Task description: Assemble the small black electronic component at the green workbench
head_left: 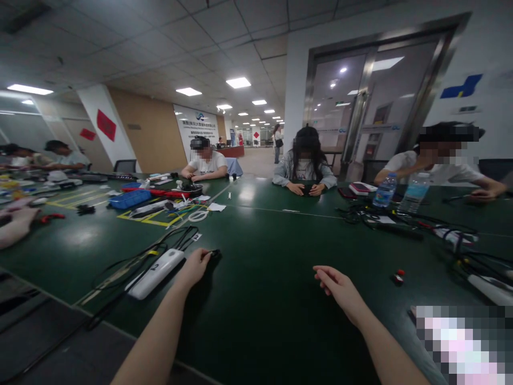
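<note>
My left hand is closed, its thumb and fingers pinching a small black object just above or on the green table. What the object is cannot be made out. Left of that hand lies a white power strip marked with a 2, black cables running from it. My right hand hovers over the table on the right, fingers extended and slightly curled, holding nothing. A small red and white item lies on the table to its right.
A blue tray, tools and wires cover the far left. Two water bottles stand at the right beside tangled cables. Several people sit around the table; another person's hand is at the left edge. A blurred-out rectangle fills the lower right.
</note>
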A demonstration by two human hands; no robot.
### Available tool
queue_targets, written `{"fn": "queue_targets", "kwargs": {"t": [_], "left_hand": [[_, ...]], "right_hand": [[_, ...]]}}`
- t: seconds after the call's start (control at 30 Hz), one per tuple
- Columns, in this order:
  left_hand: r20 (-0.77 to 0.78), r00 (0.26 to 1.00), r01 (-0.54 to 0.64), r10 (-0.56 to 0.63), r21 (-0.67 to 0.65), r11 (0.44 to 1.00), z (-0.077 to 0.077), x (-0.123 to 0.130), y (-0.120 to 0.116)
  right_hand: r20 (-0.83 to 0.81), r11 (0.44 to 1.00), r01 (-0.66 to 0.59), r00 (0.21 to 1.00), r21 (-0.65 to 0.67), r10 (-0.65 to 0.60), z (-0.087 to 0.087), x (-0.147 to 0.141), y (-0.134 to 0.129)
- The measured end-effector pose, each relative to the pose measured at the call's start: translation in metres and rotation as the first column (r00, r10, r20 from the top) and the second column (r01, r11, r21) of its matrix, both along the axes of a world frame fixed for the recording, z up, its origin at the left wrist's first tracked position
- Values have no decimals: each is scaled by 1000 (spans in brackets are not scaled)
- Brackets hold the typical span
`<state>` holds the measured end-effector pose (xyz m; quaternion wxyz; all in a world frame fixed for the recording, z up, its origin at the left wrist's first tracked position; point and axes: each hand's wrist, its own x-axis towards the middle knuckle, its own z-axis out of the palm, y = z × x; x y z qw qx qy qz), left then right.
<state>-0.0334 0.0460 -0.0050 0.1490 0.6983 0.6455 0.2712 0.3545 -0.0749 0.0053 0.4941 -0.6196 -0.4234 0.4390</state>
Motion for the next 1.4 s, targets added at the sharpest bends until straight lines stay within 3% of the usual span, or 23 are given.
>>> {"fn": "queue_targets", "kwargs": {"t": [0.3, 0.8, 0.97, 1.17, 1.4], "left_hand": [[-67, 997, 50, -46, 65, 997, -5, -1, 2], [-205, 979, 3, 1, 21, 1000, 11, 12, -8], [-130, 991, 0, 5, 38, 999, 7, 10, -5], [-2, 1000, 22, -22, 44, 999, -1, 3, 2], [14, 1000, -8, 7, 39, 999, -2, 2, 3]], "right_hand": [[19, 1000, -6, 1000, -11, 6, 3, 1, 0], [69, 999, -40, 997, -37, 43, -6, 6, 3], [114, 997, -79, 990, -10, 80, -8, 7, 5], [127, 995, -75, 989, -63, 82, 1, 4, 0], [144, 995, -76, 986, -59, 84, 5, 1, 0]]}}
